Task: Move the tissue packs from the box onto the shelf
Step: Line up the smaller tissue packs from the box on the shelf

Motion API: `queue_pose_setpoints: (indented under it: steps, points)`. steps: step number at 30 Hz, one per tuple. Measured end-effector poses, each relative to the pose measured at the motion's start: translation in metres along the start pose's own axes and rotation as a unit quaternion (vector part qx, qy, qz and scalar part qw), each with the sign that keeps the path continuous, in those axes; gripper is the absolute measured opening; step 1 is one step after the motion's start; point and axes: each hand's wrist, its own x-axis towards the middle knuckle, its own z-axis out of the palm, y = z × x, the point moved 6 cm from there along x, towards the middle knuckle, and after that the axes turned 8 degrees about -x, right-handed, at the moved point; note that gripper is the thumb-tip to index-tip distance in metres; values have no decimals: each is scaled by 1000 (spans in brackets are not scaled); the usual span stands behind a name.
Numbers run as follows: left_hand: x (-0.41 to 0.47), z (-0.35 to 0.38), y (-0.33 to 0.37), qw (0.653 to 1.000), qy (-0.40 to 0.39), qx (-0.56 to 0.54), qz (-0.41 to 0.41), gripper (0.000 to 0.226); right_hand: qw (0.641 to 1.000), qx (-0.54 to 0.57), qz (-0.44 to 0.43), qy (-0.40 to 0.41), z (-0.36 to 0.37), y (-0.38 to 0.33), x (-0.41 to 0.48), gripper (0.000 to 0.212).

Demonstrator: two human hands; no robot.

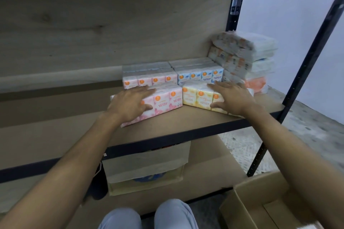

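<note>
1. Left hand (133,103) lies flat and spread on top of the pink pack (163,101). The fingers are straight and the thumb sits against its front face, so I'd call it pressing, not gripping.
2. Right hand (233,98) does the same on the yellow pack (197,96): straight fingers across the top, thumb at the front. Neither hand has anything pinched or lifted.
3. Both packs already sit on the shelf (186,119) near its front edge. They're a bit angled, with their inner corners almost touching.
4. Right behind them is a back row of another pink pack (149,78) and a blue pack (201,74). Further right there's a leaning stack of packs (243,55).
5. The box (260,197) is down at the lower right. The bit in view is bare cardboard, but most of it is cut off.
6. My guess is the job's mostly done. What's left is squaring up these two and checking the box for stragglers.
</note>
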Motion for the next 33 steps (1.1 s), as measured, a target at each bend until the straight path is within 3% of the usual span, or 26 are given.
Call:
queue_pose_setpoints:
  steps: [5, 9, 13, 33]
  points:
    - [8, 7, 2, 999, -1, 30, -18, 68, 1000, -6, 20, -3, -3, 6, 2, 75]
    - [8, 23, 6, 998, 36, 11, -44, 71, 997, 36, 66, -25, 11, -3, -1, 88]
    - [9, 25, 4, 996, 83, 29, -33, 68, 996, 36, 77, 28, 17, -3, 1, 83]
    - [54, 30, -10, 994, 105, -36, 25, 63, 987, 114, -67, 90, 38, 25, 55, 74]
